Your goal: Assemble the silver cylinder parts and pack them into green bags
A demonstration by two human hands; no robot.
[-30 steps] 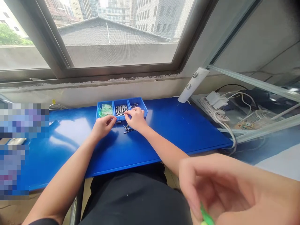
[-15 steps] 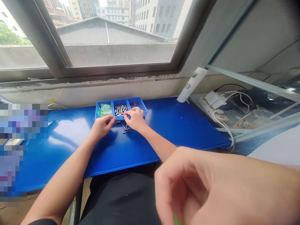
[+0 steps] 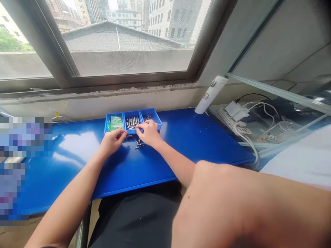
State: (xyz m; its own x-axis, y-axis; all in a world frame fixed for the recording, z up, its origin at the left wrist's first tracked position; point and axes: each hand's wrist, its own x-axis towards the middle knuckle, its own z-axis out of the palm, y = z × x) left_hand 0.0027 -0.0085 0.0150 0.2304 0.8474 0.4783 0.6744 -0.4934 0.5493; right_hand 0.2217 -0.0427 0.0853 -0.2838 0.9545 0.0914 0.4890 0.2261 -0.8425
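Note:
My left hand (image 3: 112, 141) is closed in a pinch at the front of a blue three-part box (image 3: 132, 131), below its left compartment. Across from it, my right hand (image 3: 149, 132) pinches thumb against fingers by the front rim. Whatever either one holds is too small to make out. Green and clear plastic pieces (image 3: 116, 122) fill the left compartment. In the middle lie short black and silver cylinders (image 3: 132, 122), and thin metal pins (image 3: 147, 117) are in the right one, partly hidden. Several slim dark metal pieces (image 3: 140, 146) lie on the table under my right hand.
Another person's hand and forearm (image 3: 232, 203) loom close at the lower right, covering part of my right arm. A white bottle (image 3: 210, 94) leans at the back of the blue table (image 3: 186, 137). A power strip with cables (image 3: 236, 119) lies behind glass.
The other person's hand has turned and shifted lower; its curled fingers and the green thing in them no longer show. My own hands stay nearly in place.

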